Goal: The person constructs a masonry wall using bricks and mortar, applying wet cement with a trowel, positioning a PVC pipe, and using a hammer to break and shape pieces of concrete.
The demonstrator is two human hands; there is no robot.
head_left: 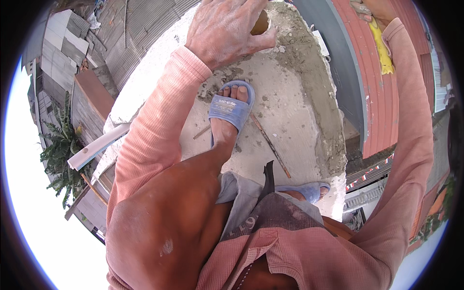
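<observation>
At the top edge my left hand point(224, 34), dusted with pale powder, bends over the far end of the pale ledge point(290, 140). Its thumb and forefinger curve around a brownish-yellow thing point(260, 24) whose kind I cannot make out; the other fingertips are cut off by the frame. My right hand point(365, 8) reaches far out to the upper right, fingers curled and smeared with grey. From it hangs a long yellow thing point(383, 48) that looks like a handle, partly hidden by the hand and wrist. Wet grey mortar point(314, 82) coats the ledge's right side.
My feet in blue slide sandals point(224, 113) rest on the ledge. A thin rusty rod point(270, 145) lies between them. Beyond the edges lie corrugated grey roofs point(150, 29), a red metal roof point(379, 116), a dark grey gutter-like strip point(340, 58) and a leafy plant point(63, 145).
</observation>
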